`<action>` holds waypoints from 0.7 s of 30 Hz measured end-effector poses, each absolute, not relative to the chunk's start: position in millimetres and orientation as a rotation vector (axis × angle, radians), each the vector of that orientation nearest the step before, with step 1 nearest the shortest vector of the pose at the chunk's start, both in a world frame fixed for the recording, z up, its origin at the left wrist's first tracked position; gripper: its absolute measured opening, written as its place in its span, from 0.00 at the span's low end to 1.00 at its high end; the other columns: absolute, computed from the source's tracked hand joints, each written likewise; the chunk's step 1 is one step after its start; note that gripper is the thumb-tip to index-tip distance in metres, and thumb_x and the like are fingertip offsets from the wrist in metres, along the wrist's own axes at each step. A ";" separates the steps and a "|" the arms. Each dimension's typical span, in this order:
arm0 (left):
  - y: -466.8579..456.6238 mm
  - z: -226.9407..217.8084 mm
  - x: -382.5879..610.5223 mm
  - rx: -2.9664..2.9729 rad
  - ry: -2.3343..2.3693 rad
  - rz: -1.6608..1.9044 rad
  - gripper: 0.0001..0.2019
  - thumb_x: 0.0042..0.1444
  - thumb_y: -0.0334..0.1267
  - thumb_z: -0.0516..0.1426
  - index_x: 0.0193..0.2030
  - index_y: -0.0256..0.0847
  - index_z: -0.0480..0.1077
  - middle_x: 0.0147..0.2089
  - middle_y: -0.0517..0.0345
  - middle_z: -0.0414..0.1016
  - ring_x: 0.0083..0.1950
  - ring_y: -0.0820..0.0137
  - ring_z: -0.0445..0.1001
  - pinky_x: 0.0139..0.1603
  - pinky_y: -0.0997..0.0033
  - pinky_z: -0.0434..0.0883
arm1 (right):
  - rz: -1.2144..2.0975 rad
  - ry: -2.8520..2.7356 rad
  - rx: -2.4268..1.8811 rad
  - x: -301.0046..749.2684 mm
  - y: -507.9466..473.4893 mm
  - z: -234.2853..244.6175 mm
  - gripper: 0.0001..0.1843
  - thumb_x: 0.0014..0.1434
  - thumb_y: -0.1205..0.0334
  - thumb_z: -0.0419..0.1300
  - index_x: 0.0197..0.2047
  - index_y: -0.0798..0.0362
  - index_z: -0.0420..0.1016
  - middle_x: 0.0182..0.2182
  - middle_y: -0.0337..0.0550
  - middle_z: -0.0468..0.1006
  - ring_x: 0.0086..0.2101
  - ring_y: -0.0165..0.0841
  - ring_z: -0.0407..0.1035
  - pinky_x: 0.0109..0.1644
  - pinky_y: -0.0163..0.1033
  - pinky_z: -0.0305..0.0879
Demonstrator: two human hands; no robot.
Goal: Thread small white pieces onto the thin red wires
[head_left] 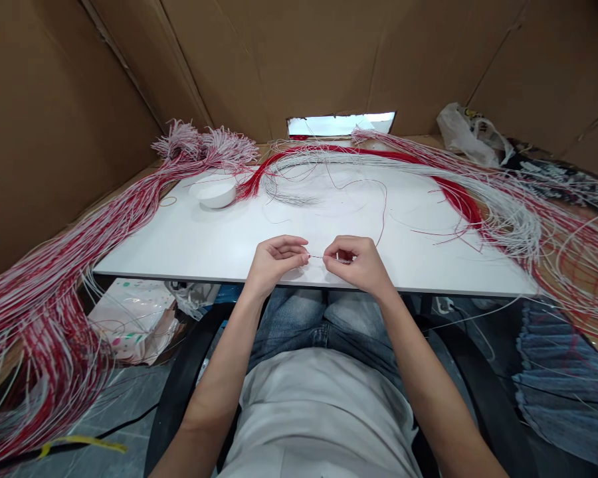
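Just over the near edge of the white table, my left hand (282, 259) pinches a thin red wire (315, 256) between thumb and forefinger. My right hand (355, 262) is closed in a pinch on the same wire, a short way to the right. A short dark stretch of it spans the gap between my fingertips. Behind my right hand, a loose red strand (385, 206) curves up across the tabletop, and I cannot tell whether it is the same wire. The fingers hide the exact points of hold.
A white bowl (217, 192) stands at the table's (329, 219) back left. Red and white wire bundles hang off the left side (99, 226) and lie along the back and right (508, 219). Cardboard walls (299, 60) enclose the table. A plastic bag (468, 136) sits at the back right.
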State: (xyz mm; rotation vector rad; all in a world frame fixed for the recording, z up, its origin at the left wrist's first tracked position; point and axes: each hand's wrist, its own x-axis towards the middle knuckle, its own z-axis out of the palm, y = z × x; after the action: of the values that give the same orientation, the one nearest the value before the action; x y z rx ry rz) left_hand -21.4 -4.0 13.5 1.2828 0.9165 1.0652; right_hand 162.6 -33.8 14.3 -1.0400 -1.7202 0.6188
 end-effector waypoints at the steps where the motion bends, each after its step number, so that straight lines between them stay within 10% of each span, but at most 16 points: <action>1: -4.6 13.5 -21.2 1.295 0.912 1.059 0.17 0.35 0.35 0.70 0.36 0.37 0.77 0.30 0.58 0.79 0.31 0.70 0.77 0.38 0.71 0.73 | 0.627 -1.730 -1.033 162.5 -34.1 14.8 0.06 0.48 0.71 0.57 0.23 0.54 0.72 0.20 0.36 0.70 0.22 0.25 0.58 0.26 0.33 0.54; 21: -7.8 10.6 -23.4 1.363 0.841 1.140 0.17 0.38 0.31 0.68 0.38 0.37 0.74 0.31 0.59 0.75 0.33 0.72 0.74 0.38 0.73 0.72 | 0.564 -1.728 -1.059 162.2 -32.5 12.1 0.05 0.49 0.70 0.58 0.24 0.54 0.72 0.21 0.36 0.71 0.22 0.25 0.58 0.26 0.33 0.54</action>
State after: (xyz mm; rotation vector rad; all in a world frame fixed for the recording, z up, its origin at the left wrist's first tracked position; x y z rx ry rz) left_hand -23.4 -7.8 10.6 1.3633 0.8413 1.1398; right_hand 162.2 -32.5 12.1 -1.0591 -1.7276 0.5641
